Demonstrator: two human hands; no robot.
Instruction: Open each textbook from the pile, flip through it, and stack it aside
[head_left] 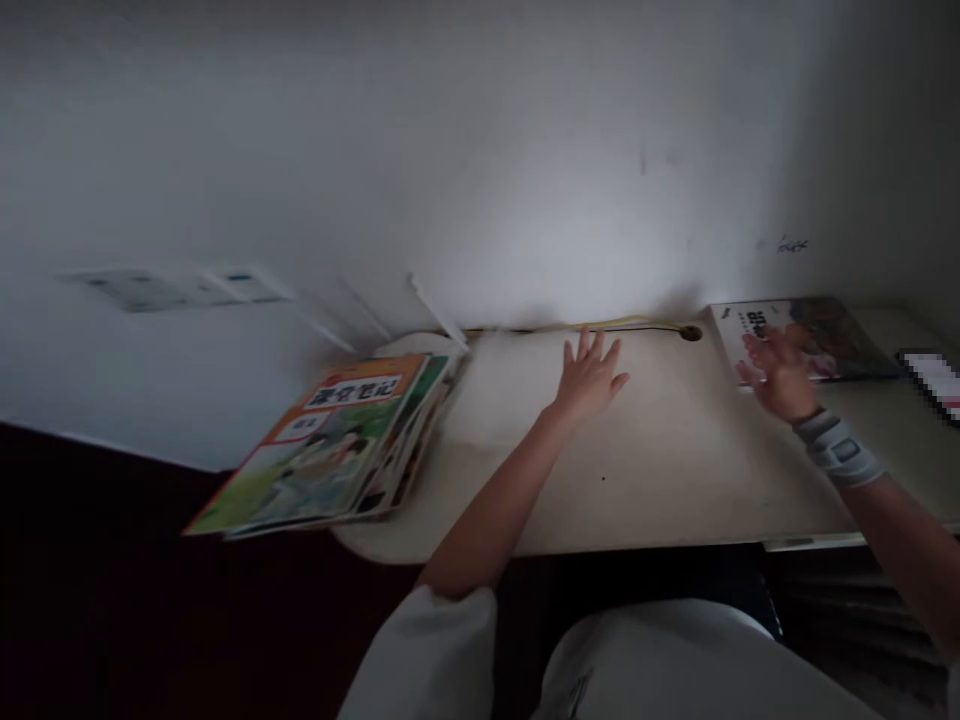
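My left hand (589,375) lies flat with fingers spread on the bare pale desk top (652,470), near the back edge, holding nothing. My right hand (776,375), with a grey band on its wrist, has its fingers spread and resting on the near left corner of a picture book (814,335) lying flat at the back right of the desk. A stack of several colourful books (330,450) with an orange-bordered top cover sits tilted at the desk's left end, overhanging the edge, well apart from both hands.
A white wall (480,150) rises right behind the desk. A cable hole (691,333) and a thin yellow cord (622,322) run along the back edge. Papers (172,288) are stuck on the wall at left. My lap is below the desk's front edge.
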